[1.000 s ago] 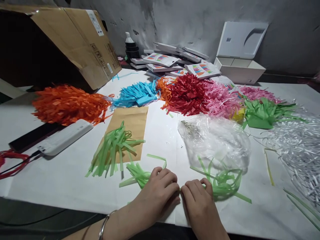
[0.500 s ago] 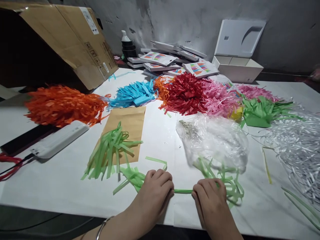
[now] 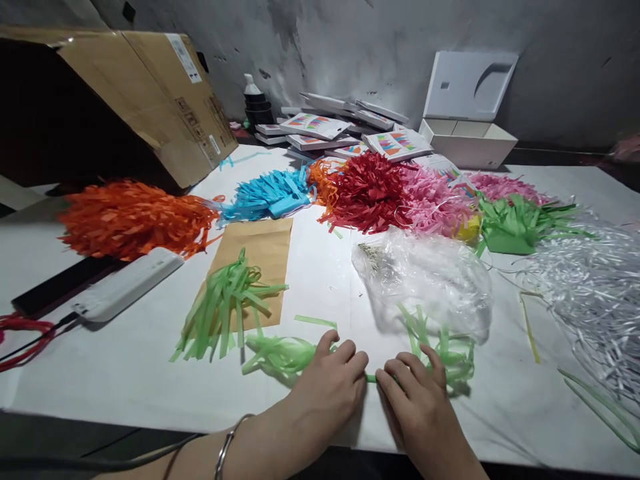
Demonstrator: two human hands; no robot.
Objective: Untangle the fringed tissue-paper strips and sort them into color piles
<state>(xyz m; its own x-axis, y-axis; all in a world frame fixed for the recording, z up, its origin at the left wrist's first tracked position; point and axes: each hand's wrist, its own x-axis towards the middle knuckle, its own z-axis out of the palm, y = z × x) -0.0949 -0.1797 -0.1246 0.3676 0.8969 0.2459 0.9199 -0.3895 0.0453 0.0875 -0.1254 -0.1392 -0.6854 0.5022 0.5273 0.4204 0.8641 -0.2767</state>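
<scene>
A light green tissue paper tassel (image 3: 283,355) lies across the white table, its fringed ends spreading out on both sides of my hands. My left hand (image 3: 333,380) is closed on its twisted middle, fingers bent downward. Just to the right, my right hand (image 3: 417,397) grips the same twisted strip, and only a short bit of it shows between the hands. Beyond my left hand, another green tassel (image 3: 233,297) rests partly on a brown paper envelope (image 3: 260,243). A loose green strip (image 3: 315,321) lies just past my left fingers.
Clear plastic bags (image 3: 425,277) lie ahead of my right hand. Orange (image 3: 137,217), blue (image 3: 273,192) and red fringe bundles (image 3: 373,190) line the back. Silvery strands (image 3: 595,293) cover the right. A white power strip (image 3: 130,283), cardboard box (image 3: 150,100) and open white box (image 3: 467,140) stand around.
My hands have moved closer together along the twisted strip, so less of it shows between them. The left hand shifted right. The view has tilted slightly.
</scene>
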